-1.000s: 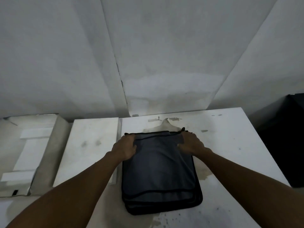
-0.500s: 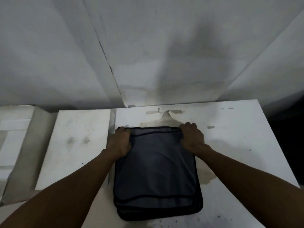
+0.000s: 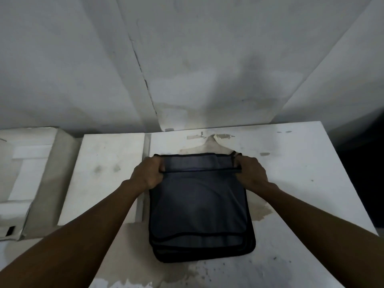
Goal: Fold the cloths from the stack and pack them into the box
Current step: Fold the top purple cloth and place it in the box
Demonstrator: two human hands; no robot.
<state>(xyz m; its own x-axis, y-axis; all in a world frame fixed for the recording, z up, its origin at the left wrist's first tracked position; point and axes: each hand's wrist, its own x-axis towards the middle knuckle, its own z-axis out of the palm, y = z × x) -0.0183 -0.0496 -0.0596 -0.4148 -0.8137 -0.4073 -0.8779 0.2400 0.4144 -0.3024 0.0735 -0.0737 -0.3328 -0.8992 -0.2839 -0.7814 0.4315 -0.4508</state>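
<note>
- The stack of dark cloths (image 3: 200, 221) lies on the stained white tabletop (image 3: 291, 183), its near edge toward the person.
- At the stack's far edge, the left hand (image 3: 148, 173) and the right hand (image 3: 250, 172) each clench a far corner of the top cloth (image 3: 197, 196), that edge raised.
- Left of the stack sits a white slab (image 3: 104, 173); left again, an open box (image 3: 31, 177).
- Behind the stack rises a cracked white wall (image 3: 187, 69).
</note>
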